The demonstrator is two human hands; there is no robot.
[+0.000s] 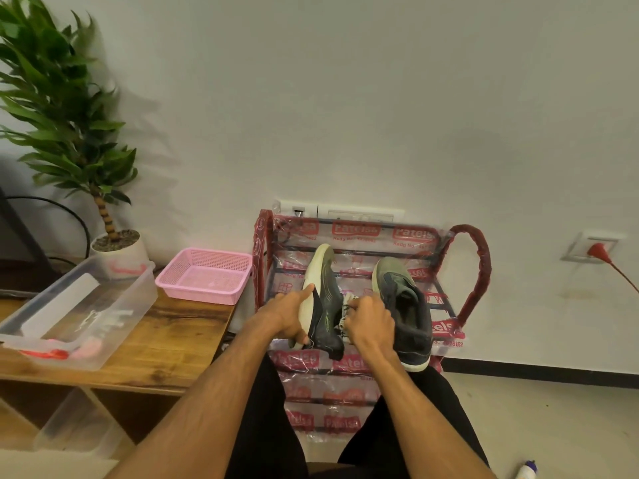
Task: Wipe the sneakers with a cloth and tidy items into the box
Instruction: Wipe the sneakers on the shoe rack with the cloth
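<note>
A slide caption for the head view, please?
Left hand grips one sneaker; right hand holds a cloth against it.

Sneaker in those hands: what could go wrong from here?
The second sneaker sits with its heel over the front edge of the rack, right beside the right hand; a wiping stroke might nudge it off. The left hand holds the tilted sneaker by its sole, so hard rubbing with the cloth could twist it loose.

Brown wooden desk [179, 326]: carries a pink perforated plastic basket [204, 274] at its right end and a clear rectangular plastic box [79, 305] left of the basket. Red plastic-wrapped metal shoe rack [477, 264], right of the basket: carries a grey-green sneaker [404, 305] on its top tier.
</note>
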